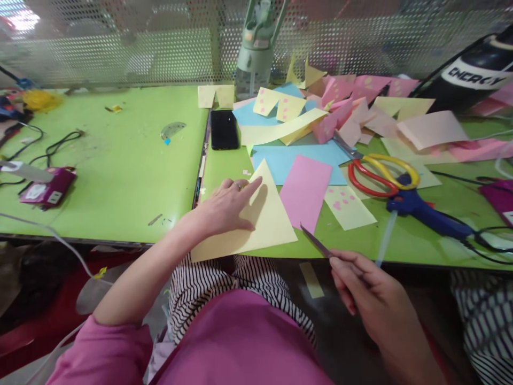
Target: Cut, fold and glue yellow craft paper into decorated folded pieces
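My left hand (222, 209) lies on a pale yellow sheet of paper (266, 227), fingers spread. The sheet reaches over the table's front edge above my lap. In my right hand (366, 289) is a pair of dark, slim tweezers (316, 240), its bent tip close to the lower end of a pink paper piece (306, 187). Right of that piece lies a yellow paper with pink dots (349, 206). Blue paper (276, 163) sits behind the pink and yellow pieces.
Scissors with red and yellow handles (382, 174) lie beside a blue glue gun (430, 214). Cut papers pile up behind, near a phone (224, 130), a water bottle (254, 64) and a black bottle (468, 75). A purple box with cables (48, 187) stands left.
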Motion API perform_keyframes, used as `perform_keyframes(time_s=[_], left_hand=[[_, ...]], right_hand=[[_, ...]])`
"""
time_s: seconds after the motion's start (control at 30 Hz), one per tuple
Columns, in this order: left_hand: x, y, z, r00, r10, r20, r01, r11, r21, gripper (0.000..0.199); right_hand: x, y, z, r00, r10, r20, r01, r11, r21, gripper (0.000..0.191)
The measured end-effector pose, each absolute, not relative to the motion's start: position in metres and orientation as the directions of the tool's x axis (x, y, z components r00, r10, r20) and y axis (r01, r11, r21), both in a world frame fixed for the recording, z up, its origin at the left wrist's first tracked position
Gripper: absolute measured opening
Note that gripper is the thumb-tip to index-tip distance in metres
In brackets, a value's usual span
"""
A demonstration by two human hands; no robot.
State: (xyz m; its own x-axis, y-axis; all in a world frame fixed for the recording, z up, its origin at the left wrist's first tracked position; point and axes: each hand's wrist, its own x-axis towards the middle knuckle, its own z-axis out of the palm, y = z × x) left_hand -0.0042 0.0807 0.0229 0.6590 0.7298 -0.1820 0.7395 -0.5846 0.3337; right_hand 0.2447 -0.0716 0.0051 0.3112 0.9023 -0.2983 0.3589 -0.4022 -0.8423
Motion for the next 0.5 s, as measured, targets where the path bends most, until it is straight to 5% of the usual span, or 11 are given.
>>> perform_keyframes(time_s=[0.27, 0.5], left_hand=[[0.004, 0.085, 0.034, 0.616, 0.745, -0.257, 0.782, -0.538, 0.314, 0.062], [0.007, 0.083, 0.035, 0.601, 0.756, -0.26, 0.794, -0.526, 0.306, 0.053]], right_hand=[[0.238, -0.068, 0.009, 0.277, 0.907, -0.318, 0.343, -0.403, -0.848, 0.038], [0.233, -0.067, 0.008, 0.274, 0.909, -0.315, 0.331, -0.396, -0.856, 0.035]])
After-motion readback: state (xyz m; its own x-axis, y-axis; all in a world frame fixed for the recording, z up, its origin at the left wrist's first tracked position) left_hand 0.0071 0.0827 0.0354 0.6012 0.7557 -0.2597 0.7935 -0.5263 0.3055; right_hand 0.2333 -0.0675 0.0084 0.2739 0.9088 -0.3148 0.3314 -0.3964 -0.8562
